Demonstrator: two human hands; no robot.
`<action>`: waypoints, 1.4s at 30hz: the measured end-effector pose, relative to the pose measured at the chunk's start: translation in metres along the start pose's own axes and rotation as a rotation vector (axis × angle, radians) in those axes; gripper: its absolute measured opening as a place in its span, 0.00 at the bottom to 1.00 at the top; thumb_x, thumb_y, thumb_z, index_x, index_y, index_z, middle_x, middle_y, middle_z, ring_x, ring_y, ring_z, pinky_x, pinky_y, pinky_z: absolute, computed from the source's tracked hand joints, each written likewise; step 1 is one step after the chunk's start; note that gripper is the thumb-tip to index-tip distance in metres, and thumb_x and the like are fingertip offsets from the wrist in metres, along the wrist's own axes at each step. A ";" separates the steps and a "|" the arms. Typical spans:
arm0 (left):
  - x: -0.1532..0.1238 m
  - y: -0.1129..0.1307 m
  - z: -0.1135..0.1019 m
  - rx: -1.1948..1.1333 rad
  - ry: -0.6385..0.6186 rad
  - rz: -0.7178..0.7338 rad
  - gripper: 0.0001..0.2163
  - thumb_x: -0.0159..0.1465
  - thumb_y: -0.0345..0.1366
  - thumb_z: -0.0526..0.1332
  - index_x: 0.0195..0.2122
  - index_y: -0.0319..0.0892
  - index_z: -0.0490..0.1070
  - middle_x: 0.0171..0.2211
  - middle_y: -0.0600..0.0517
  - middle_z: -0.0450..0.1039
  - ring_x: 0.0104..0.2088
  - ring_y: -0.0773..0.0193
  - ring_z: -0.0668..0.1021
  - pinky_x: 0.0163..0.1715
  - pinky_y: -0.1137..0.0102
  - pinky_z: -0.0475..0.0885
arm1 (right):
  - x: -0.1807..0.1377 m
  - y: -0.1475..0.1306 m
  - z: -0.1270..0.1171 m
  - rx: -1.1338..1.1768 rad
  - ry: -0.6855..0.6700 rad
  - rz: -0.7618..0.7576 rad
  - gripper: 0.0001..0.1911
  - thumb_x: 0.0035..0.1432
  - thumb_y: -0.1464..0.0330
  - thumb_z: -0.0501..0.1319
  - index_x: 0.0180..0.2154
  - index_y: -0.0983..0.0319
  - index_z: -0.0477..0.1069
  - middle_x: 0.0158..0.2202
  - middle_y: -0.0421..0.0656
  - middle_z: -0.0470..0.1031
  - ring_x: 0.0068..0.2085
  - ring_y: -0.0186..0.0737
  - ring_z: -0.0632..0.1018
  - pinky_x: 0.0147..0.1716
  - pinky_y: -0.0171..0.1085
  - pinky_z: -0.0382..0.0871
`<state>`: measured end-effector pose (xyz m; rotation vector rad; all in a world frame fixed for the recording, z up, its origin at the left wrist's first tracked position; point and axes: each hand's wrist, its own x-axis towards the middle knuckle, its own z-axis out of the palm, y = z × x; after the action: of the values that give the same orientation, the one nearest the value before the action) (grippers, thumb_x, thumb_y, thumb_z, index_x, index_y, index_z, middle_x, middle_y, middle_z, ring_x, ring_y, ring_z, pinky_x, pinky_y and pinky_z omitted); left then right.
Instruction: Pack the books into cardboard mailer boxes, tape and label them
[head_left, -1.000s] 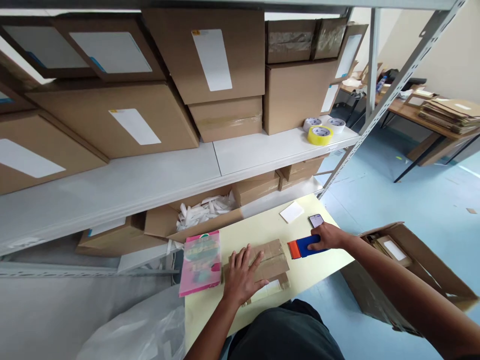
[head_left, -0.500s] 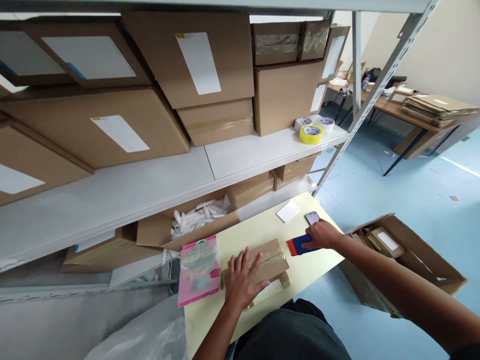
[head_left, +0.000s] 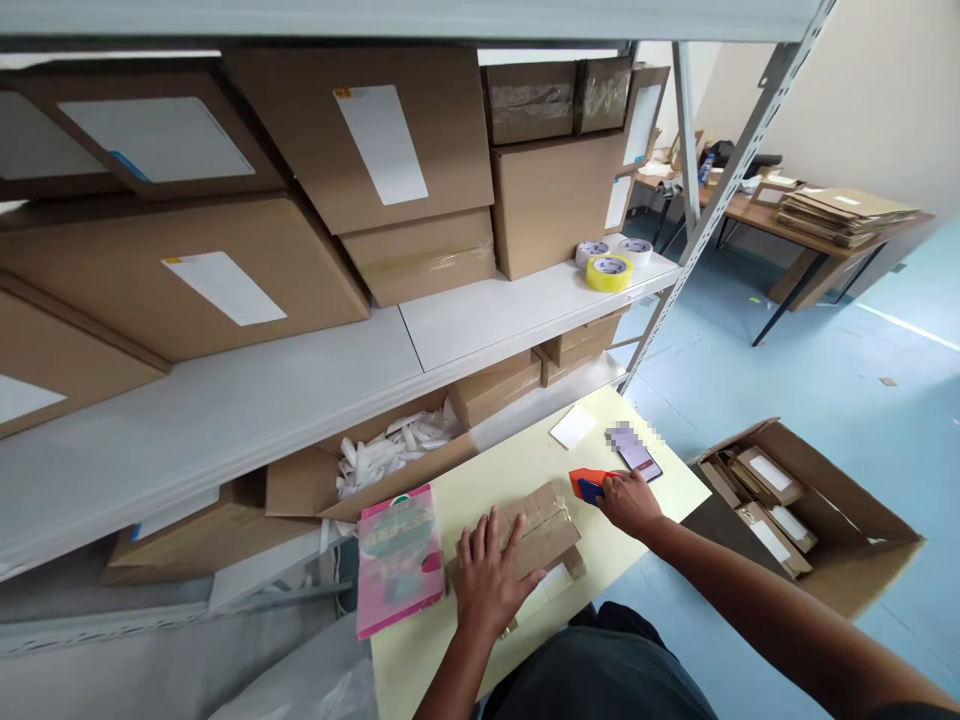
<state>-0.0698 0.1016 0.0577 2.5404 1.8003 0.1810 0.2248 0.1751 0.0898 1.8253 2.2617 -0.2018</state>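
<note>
My left hand [head_left: 489,570] lies flat, fingers spread, on a small taped cardboard parcel [head_left: 541,528] on a pale yellow table [head_left: 442,640]. My right hand [head_left: 628,502] is closed on a blue and orange tape dispenser [head_left: 586,484] just right of the parcel. A phone [head_left: 640,457] lies beyond that hand, and a white card [head_left: 573,427] rests near the table's far edge. A pink packet [head_left: 399,557] sits left of the parcel.
Metal shelving [head_left: 315,390] holds large labelled cartons and tape rolls [head_left: 608,271]. An open box of white pieces [head_left: 390,450] sits on the lower shelf. An open carton [head_left: 795,505] stands on the blue floor at right. A desk with stacked cardboard [head_left: 840,215] is far right.
My right hand has drawn the tape dispenser left and closer to the parcel, uncovering the phone. The left hand stays on the parcel. The view has shifted slightly.
</note>
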 end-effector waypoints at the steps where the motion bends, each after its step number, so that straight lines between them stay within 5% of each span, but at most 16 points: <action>1: 0.000 0.000 0.000 0.002 0.000 -0.001 0.39 0.60 0.61 0.63 0.70 0.56 0.57 0.70 0.38 0.57 0.66 0.38 0.63 0.64 0.41 0.51 | -0.001 -0.001 0.010 0.018 0.015 0.020 0.16 0.68 0.66 0.53 0.43 0.66 0.77 0.44 0.58 0.81 0.47 0.54 0.79 0.49 0.46 0.62; 6: 0.001 0.000 0.000 0.015 -0.013 -0.004 0.39 0.60 0.60 0.63 0.70 0.57 0.55 0.70 0.40 0.56 0.66 0.39 0.63 0.64 0.40 0.51 | 0.000 -0.003 0.047 0.121 0.008 0.080 0.15 0.64 0.73 0.54 0.48 0.65 0.77 0.44 0.56 0.80 0.48 0.51 0.79 0.51 0.44 0.64; 10: 0.000 0.002 -0.001 0.019 -0.022 -0.010 0.39 0.60 0.60 0.63 0.70 0.57 0.55 0.70 0.39 0.56 0.66 0.39 0.63 0.64 0.40 0.50 | -0.006 -0.006 0.044 0.211 0.055 0.149 0.19 0.64 0.72 0.55 0.54 0.62 0.74 0.51 0.54 0.78 0.53 0.51 0.77 0.51 0.44 0.69; 15: 0.001 0.005 -0.002 0.023 -0.013 -0.014 0.38 0.60 0.60 0.64 0.70 0.56 0.57 0.70 0.38 0.57 0.66 0.38 0.63 0.64 0.40 0.52 | -0.031 -0.052 0.024 0.640 0.422 -0.046 0.26 0.68 0.67 0.52 0.65 0.60 0.63 0.64 0.52 0.69 0.64 0.50 0.70 0.60 0.49 0.69; 20: 0.000 0.008 -0.001 0.015 0.026 -0.030 0.36 0.63 0.59 0.61 0.70 0.56 0.57 0.69 0.38 0.58 0.66 0.38 0.63 0.63 0.40 0.52 | -0.044 -0.106 0.050 0.743 0.409 -0.143 0.40 0.62 0.71 0.56 0.72 0.62 0.45 0.71 0.55 0.57 0.70 0.55 0.61 0.64 0.56 0.66; 25: -0.003 0.007 0.002 0.019 0.059 -0.024 0.37 0.63 0.60 0.60 0.71 0.55 0.55 0.69 0.37 0.58 0.65 0.38 0.63 0.63 0.39 0.52 | -0.039 -0.119 0.079 0.737 0.490 -0.140 0.46 0.58 0.77 0.54 0.74 0.62 0.37 0.74 0.54 0.49 0.73 0.55 0.53 0.67 0.59 0.60; 34: -0.006 0.003 0.008 -0.025 0.081 -0.031 0.39 0.61 0.62 0.60 0.71 0.55 0.55 0.70 0.39 0.57 0.66 0.40 0.63 0.63 0.38 0.52 | -0.021 -0.118 0.079 0.850 0.304 0.125 0.40 0.56 0.71 0.55 0.70 0.68 0.52 0.69 0.57 0.61 0.68 0.54 0.65 0.65 0.53 0.63; 38: -0.009 -0.004 0.009 -0.141 0.104 -0.053 0.32 0.67 0.53 0.58 0.71 0.51 0.56 0.71 0.41 0.56 0.68 0.45 0.62 0.66 0.44 0.54 | -0.017 -0.104 0.075 0.872 0.213 0.121 0.34 0.63 0.67 0.53 0.69 0.66 0.55 0.61 0.57 0.72 0.61 0.54 0.75 0.58 0.49 0.71; 42: -0.025 -0.011 0.022 -0.300 0.293 -0.380 0.24 0.71 0.40 0.52 0.68 0.42 0.60 0.70 0.41 0.57 0.69 0.51 0.61 0.67 0.51 0.59 | -0.016 -0.090 0.064 0.864 0.112 0.095 0.31 0.64 0.66 0.52 0.67 0.68 0.59 0.48 0.56 0.81 0.51 0.53 0.82 0.49 0.45 0.74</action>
<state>-0.0857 0.0827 0.0328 2.0103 2.1201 0.7786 0.1458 0.1247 0.0295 2.3454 2.3334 -1.2470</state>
